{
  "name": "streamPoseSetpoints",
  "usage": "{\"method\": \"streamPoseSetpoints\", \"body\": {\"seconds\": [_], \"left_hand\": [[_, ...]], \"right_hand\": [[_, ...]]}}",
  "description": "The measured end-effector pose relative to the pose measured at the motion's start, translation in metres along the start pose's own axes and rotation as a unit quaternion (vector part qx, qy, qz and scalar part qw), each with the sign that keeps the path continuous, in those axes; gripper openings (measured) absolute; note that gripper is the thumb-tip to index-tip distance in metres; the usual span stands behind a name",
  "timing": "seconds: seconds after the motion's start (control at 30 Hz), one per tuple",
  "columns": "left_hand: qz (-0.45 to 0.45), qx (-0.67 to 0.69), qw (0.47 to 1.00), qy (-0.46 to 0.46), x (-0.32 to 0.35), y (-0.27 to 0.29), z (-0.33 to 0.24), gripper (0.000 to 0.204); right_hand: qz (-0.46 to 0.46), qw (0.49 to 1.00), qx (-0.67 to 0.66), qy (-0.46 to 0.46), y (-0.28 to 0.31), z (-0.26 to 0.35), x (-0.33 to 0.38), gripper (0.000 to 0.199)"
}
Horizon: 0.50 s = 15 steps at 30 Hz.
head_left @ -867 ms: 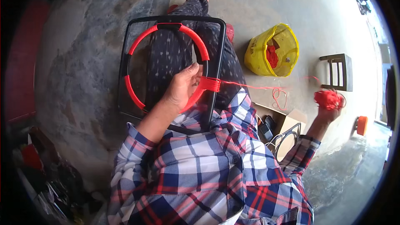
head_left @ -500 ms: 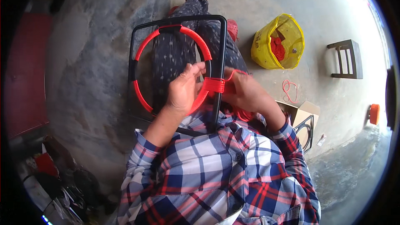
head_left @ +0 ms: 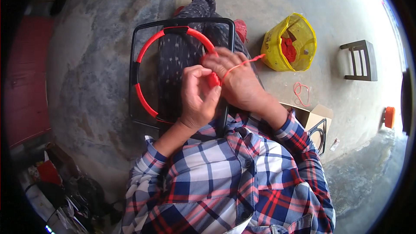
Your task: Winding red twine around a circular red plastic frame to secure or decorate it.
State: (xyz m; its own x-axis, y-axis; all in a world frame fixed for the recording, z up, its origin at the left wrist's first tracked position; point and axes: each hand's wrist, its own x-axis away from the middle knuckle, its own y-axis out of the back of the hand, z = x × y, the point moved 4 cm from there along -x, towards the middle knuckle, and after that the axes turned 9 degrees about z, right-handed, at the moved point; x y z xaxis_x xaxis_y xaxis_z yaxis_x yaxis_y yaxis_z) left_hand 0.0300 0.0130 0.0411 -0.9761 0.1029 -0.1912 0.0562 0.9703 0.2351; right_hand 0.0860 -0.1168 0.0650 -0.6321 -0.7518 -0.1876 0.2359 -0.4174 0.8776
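A black rectangular frame lies across my lap, with a round ring inside it. Red cord is wound over sections of the ring, and black gaps show between them. My left hand is at the ring's right side, its thumb and forefinger closed on a small bundle of red cord. Over the frame's right bar lies my right hand, its fingers smeared by motion. A loose strand of cord crosses the back of that hand, its end pointing up and right. The hands hide the joint between ring and bar.
A yellow bucket-shaped bag with red cord inside stands to the right. Beyond it is a small dark stool. A cardboard box holding black frames sits by my right elbow. Loose cord lies on the floor.
My right hand has moved up and left across the frame's bar, drawing the strand over its back. My left hand has turned and now pinches the cord bundle. The frame has shifted slightly left.
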Motion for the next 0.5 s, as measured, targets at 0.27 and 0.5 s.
{"method": "streamPoseSetpoints", "body": {"seconds": [0.27, 0.5], "left_hand": [[-0.046, 0.198, 0.978, 0.053, 0.002, 0.002, 0.006, 0.039], [-0.047, 0.373, 0.885, 0.274, -0.003, 0.003, 0.036, 0.028]], "right_hand": [[-0.233, 0.836, -0.48, -0.128, 0.041, -0.058, 0.036, 0.024], [0.215, 0.925, -0.239, -0.202, 0.023, -0.092, 0.106, 0.035]]}}
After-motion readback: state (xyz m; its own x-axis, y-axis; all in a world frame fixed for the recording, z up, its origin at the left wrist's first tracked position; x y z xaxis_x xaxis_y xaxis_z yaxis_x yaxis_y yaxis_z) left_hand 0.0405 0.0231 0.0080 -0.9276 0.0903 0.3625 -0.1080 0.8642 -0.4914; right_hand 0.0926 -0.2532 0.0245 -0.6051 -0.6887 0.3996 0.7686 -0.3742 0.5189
